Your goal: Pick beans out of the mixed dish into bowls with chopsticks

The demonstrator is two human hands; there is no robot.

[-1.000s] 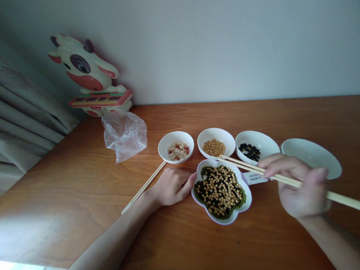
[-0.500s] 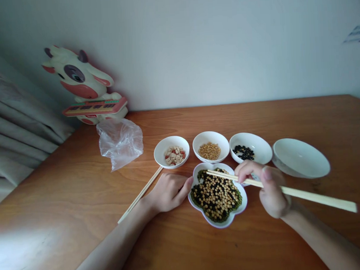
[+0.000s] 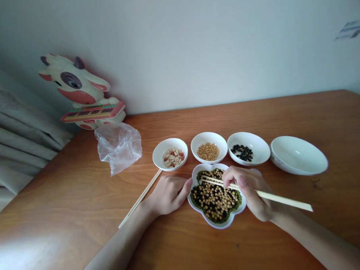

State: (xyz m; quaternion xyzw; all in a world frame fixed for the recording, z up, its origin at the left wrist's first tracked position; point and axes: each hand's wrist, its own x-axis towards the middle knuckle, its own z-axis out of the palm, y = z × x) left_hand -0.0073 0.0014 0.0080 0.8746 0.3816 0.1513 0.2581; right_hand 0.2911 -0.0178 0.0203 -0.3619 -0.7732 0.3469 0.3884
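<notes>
A white flower-shaped dish (image 3: 224, 225) holds yellow soybeans and black beans mixed over a layer of small green beans. At its left edge my left hand (image 3: 170, 194) rests on the table, fingers curled and thumb against the rim, gripping it. My right hand (image 3: 250, 189) is closed around a pair of wooden chopsticks (image 3: 282, 198). Their tips lie slightly apart among the beans in the upper left of the dish; whether a bean is between them I cannot tell. Part of the dish's right side is hidden by my right hand.
Behind stand a bowl of peanuts or pale seeds (image 3: 162, 145), a soybean bowl (image 3: 209, 136), a black-bean bowl (image 3: 259, 145) and a bare white bowl (image 3: 300, 155). Another chopstick pair (image 3: 138, 201) lies left, near a plastic bag (image 3: 119, 147) and cow toy (image 3: 84, 91).
My right hand has moved left and slightly down, bringing the chopstick tips lower into the beans. The left hand stays at the rim. The view has shifted slightly.
</notes>
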